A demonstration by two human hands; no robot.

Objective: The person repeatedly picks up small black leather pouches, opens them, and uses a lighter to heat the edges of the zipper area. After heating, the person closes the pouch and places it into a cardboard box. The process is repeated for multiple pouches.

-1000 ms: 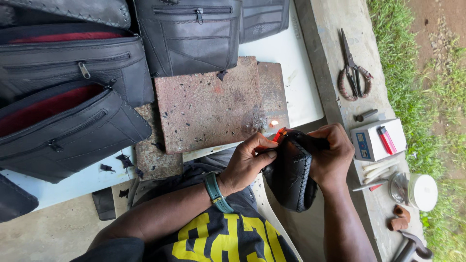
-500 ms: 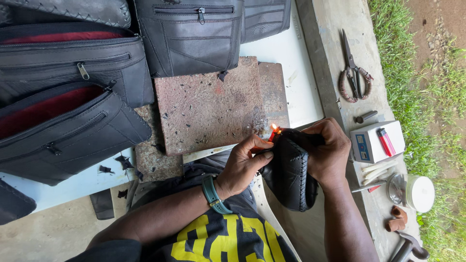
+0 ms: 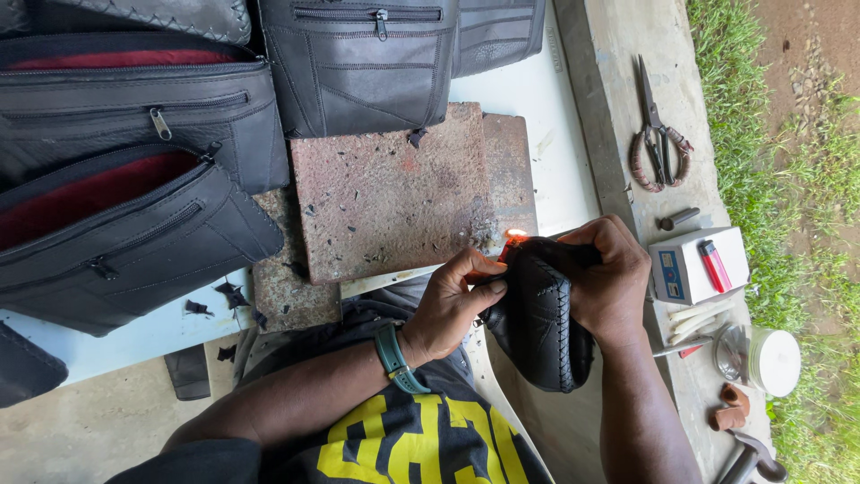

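In the head view, a small black leather pouch [image 3: 542, 327] with stitched edges is held above the lap, just near of the white worktop [image 3: 528, 99]. It is gripped by the right hand [image 3: 605, 282], whose fingers are closed over its upper right side. The left hand [image 3: 452, 305], with a teal wristband [image 3: 394, 358] on its wrist, is closed in a pinch against the pouch's upper left edge. A small flame [image 3: 515, 235] is seen burning at the pouch's top edge, just above the fingertips; what feeds it cannot be told.

Just beyond the hands, a worn reddish stone slab [image 3: 390, 193] lies on the worktop, strewn with small black scraps. Several black leather bags [image 3: 134, 197] with zips are spread over the far left of the worktop; red lining is shown in two of them.

On the concrete ledge [image 3: 609, 63] to the right, a pair of scissors [image 3: 658, 134] is laid far off, and a white box [image 3: 690, 264] with a red lighter [image 3: 714, 266] on top is set near the right hand. A white round lid [image 3: 775, 360] is seen nearer, beside the grass [image 3: 806, 179].
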